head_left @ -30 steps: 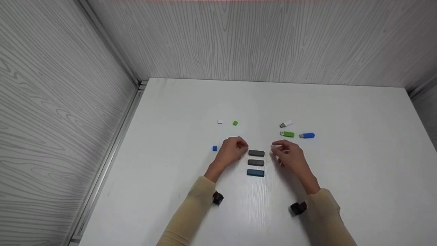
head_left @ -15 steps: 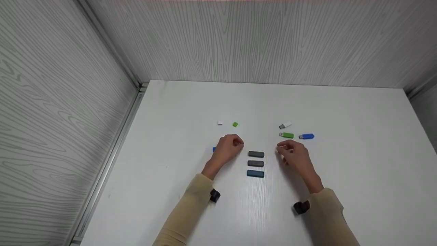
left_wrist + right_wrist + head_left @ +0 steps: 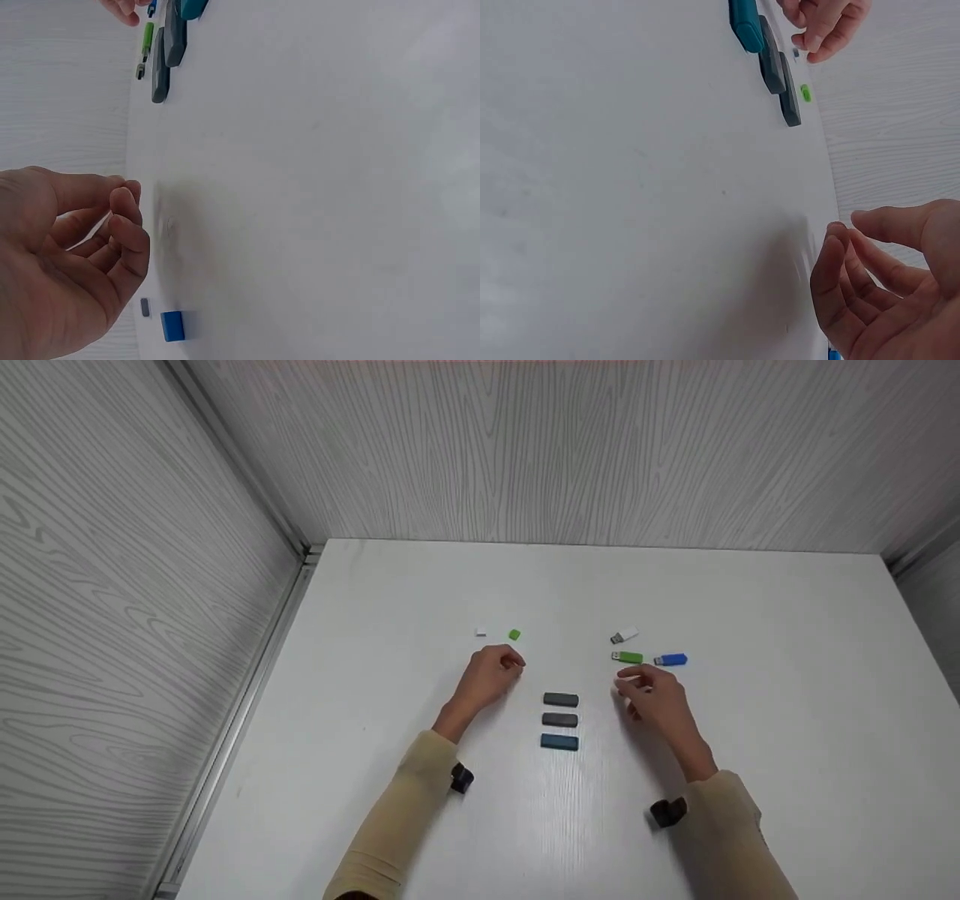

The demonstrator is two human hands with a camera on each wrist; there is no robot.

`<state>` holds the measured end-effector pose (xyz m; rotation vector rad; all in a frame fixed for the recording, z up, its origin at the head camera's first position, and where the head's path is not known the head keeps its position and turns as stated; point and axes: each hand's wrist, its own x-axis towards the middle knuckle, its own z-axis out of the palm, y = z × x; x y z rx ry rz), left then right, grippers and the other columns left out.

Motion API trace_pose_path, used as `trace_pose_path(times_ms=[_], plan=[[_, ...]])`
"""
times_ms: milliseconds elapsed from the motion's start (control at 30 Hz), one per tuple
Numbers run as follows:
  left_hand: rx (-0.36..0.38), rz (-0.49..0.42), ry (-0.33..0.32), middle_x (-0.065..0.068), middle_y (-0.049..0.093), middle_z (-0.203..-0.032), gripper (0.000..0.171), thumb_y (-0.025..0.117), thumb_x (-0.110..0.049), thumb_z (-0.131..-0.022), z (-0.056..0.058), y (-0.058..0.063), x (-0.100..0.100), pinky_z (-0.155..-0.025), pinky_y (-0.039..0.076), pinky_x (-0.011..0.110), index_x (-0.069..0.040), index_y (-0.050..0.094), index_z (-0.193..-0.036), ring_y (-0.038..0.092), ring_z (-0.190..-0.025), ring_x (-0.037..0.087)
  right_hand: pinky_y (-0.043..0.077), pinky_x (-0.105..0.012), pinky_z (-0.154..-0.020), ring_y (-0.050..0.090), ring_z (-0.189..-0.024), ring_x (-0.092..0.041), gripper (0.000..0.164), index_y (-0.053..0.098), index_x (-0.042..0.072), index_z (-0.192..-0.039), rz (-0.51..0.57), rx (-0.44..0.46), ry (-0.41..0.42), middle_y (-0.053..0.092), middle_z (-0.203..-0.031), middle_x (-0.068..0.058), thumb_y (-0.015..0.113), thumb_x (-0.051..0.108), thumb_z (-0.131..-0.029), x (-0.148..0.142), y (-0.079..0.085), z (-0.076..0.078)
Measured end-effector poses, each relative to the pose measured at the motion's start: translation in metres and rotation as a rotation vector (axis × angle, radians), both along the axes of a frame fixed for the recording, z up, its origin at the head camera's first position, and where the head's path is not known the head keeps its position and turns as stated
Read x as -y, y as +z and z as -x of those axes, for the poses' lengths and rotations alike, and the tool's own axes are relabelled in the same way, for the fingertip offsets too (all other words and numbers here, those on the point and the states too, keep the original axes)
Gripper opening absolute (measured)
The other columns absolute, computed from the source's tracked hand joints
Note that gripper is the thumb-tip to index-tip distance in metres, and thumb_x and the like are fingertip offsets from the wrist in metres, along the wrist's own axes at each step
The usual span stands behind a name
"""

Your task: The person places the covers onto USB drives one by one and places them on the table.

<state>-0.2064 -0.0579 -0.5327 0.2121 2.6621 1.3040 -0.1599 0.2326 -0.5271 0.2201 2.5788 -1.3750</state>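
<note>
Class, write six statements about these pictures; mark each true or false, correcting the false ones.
1. In the head view, the teal bar lies lower than both grey bars. True.
2. The left hand pinches the blue cap. False: the blue cap lies on the table, apart from the hand.
3. The green USB stick has its metal connector exposed. True.
4. The blue USB stick lies left of the green one in the head view. False: the blue USB stick is right of it.
5. In the head view, the green cap lies right of the white cap. True.
6. The right hand grips the white USB stick. False: the white USB stick lies on the table, untouched.
</note>
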Motion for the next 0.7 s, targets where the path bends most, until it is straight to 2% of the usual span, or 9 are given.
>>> trace_pose_path(times_ms=[233, 467, 533, 700], plan=[[0.015, -0.011, 0.021, 0.011, 0.073, -0.11, 0.015, 0.067, -0.011, -0.102, 0.007, 0.002, 0.01, -0.077, 0.055, 0.029, -0.007, 0.075, -0.115, 0.065, -0.095, 0.02, 0.055, -0.022, -0.066, 0.065, -0.072, -0.014, 0.037, 0.066, 0.004, -0.136, -0.018, -0.007, -0.013, 0.071, -0.117, -0.021, 0.06, 0.025, -0.107, -0.006, 0.001, 0.002], [-0.024, -0.004, 0.043, 0.013, 0.071, -0.113, 0.02, 0.063, -0.008, -0.103, 0.016, 0.0, 0.01, -0.091, 0.054, 0.039, -0.005, 0.071, -0.122, 0.062, -0.099, 0.023, 0.054, -0.024, -0.064, 0.064, -0.071, -0.012, 0.039, 0.064, 0.003, -0.138, 0.007, 0.005, -0.025, 0.072, -0.117, -0.021, 0.061, 0.026, -0.107, -0.013, 0.003, 0.007], [-0.04, -0.007, 0.046, 0.013, 0.072, -0.113, 0.022, 0.062, -0.007, -0.104, 0.018, -0.002, 0.009, -0.092, 0.053, 0.039, -0.005, 0.07, -0.124, 0.061, -0.098, 0.021, 0.054, -0.024, -0.064, 0.064, -0.071, -0.012, 0.039, 0.063, 0.003, -0.139, 0.007, 0.001, -0.026, 0.072, -0.117, -0.021, 0.06, 0.025, -0.107, -0.014, 0.003, 0.009], [-0.074, -0.058, 0.055, 0.014, 0.072, -0.11, 0.022, 0.063, -0.007, -0.104, 0.024, -0.005, 0.01, -0.076, 0.049, 0.028, -0.004, 0.071, -0.124, 0.058, -0.08, 0.013, 0.053, -0.022, -0.063, 0.063, -0.071, -0.011, 0.04, 0.06, 0.002, -0.143, -0.006, -0.001, -0.048, 0.071, -0.116, -0.021, 0.056, 0.024, -0.109, -0.017, 0.0, 0.01]])
